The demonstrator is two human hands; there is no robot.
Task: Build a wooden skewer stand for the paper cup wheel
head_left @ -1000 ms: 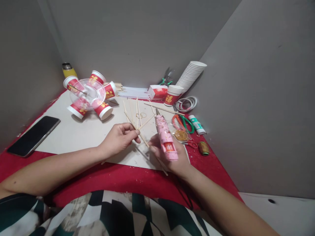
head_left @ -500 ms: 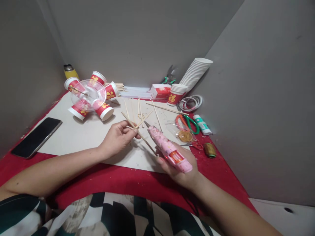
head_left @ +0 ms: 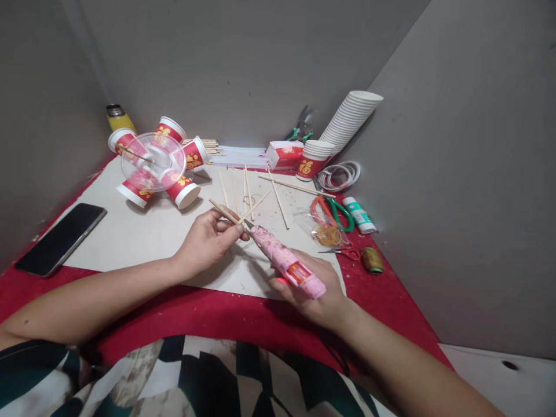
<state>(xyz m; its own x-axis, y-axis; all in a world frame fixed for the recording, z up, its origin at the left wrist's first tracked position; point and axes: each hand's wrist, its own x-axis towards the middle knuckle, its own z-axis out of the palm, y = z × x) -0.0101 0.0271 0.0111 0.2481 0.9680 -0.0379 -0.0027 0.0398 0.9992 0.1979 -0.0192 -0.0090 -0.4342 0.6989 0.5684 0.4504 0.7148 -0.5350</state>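
Note:
Between the thumb and fingers of my left hand (head_left: 212,236) are two thin wooden sticks (head_left: 223,209), crossed where I pinch them. My right hand (head_left: 319,289) is wrapped round a pink hot glue gun (head_left: 282,256), with a red part showing near its rear. The gun's nozzle is at the crossing of the sticks, close to my left fingertips; whether it touches them I cannot tell. More loose sticks (head_left: 278,200) lie on the pale board (head_left: 143,243) just beyond my hands.
At the left stand a paper-cup wheel (head_left: 153,162), a yellow bottle (head_left: 120,119) and a phone (head_left: 61,239). At the right are stacked paper cups (head_left: 351,119), a tape roll (head_left: 339,175), scissors (head_left: 341,214), rubber bands (head_left: 329,236), a thread spool (head_left: 372,260). Grey walls enclose the table.
My right hand has brought the glue gun left, so its nozzle is now at the crossed sticks. My left hand keeps its pinch. The view has shifted slightly.

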